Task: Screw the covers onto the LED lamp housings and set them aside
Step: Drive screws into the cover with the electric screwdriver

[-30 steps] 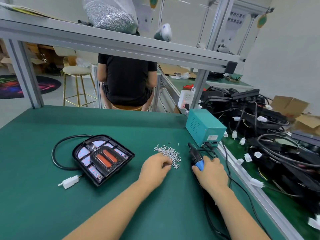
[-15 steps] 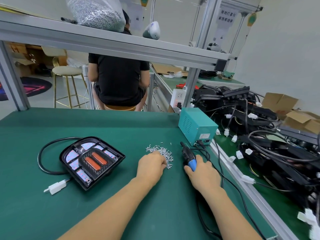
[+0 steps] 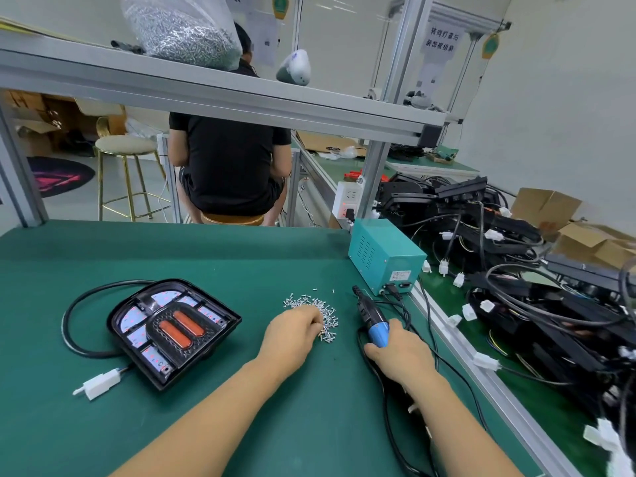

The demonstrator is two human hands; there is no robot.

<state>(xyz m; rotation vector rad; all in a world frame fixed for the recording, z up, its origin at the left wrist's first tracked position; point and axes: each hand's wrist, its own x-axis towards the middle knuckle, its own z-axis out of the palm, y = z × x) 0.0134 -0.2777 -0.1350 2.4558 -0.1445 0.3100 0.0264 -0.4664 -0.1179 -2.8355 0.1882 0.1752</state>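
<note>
One lamp [image 3: 173,333] lies flat on the green bench [image 3: 241,256] to your left, cover up, its cable [image 3: 74,325] looped behind it and the white plug [image 3: 99,387] in front. Over the last second it has not moved, and neither of your hands [image 3: 292,333] touches it. Your left hand stays at the near edge of the screws [image 3: 316,311], fingers curled down into the pile; whether they already pinch one, I cannot tell. Your right hand [image 3: 402,356] keeps its grip on the driver [image 3: 373,320], which lies pointing away from you beside the teal box [image 3: 385,258]. No screw looks driven yet, so you are likely just starting on this lamp.
</note>
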